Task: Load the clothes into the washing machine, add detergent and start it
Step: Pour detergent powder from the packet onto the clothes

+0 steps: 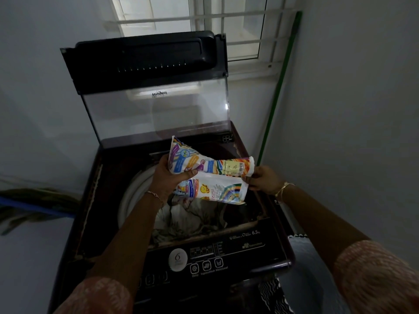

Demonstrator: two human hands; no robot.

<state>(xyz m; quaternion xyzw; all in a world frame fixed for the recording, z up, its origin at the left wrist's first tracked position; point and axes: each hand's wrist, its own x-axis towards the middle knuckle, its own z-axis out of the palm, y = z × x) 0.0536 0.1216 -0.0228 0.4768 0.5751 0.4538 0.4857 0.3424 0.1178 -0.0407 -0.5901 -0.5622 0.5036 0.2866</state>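
A top-loading washing machine [95, 200] stands in a dim corner with its lid [156, 109] raised upright at the far side, clear panel below and dark frame above. Over the open tub, both hands hold a colourful detergent packet [210, 177], which is folded so that one part lies above the other. The left hand [169, 177] grips the packet's left part, fingers curled behind it and thumb pressed across its front. The right hand [263, 180] pinches the packet's right end between thumb and fingertips. Below the packet, clothes [192, 216] with a pale, branch-like print lie inside the tub, within its white ring [133, 191]. The control panel [226, 252], with its round badge and row of buttons, runs along the near edge of the machine. A thin bracelet [155, 196] sits on the left wrist and gold bangles [283, 189] on the right; both arms wear pink patterned sleeves [374, 275]. Behind the lid is a barred window [226, 23], and a green pole [278, 82] leans in the corner to the right of the machine.
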